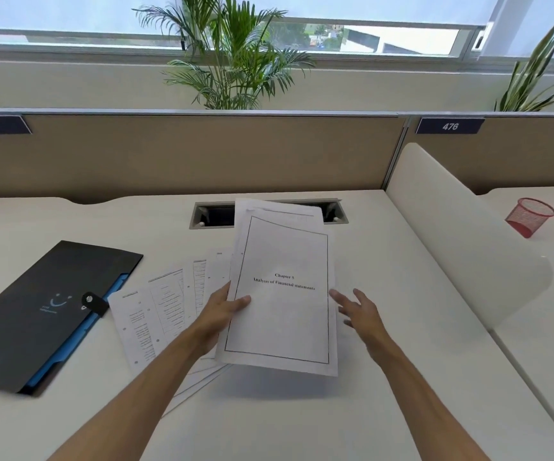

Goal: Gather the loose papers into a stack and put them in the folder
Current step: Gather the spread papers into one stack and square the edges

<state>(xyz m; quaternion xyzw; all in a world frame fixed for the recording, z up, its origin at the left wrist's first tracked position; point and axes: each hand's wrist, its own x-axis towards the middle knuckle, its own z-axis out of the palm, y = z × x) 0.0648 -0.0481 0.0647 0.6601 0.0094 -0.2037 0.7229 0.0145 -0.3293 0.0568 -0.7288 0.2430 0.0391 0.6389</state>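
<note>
My left hand point(220, 316) grips the left edge of a small bundle of white papers point(285, 314), lifted off the desk; the top sheet reads "Chapter 5, Analysis of Financial statements". My right hand point(360, 311) hovers just right of the bundle, fingers spread, holding nothing. Several more printed sheets point(159, 307) lie fanned out on the white desk point(302, 420) beneath and left of the bundle. A black folder point(32, 314) with blue inner pockets and a strap clasp lies closed at the left, apart from the sheets.
A cable slot point(214, 214) is cut into the desk behind the papers. Beige partition panels rise at the back, and a white curved divider point(461, 241) stands at the right. A red mesh cup point(530, 217) sits on the neighbouring desk. Plants stand behind the partition.
</note>
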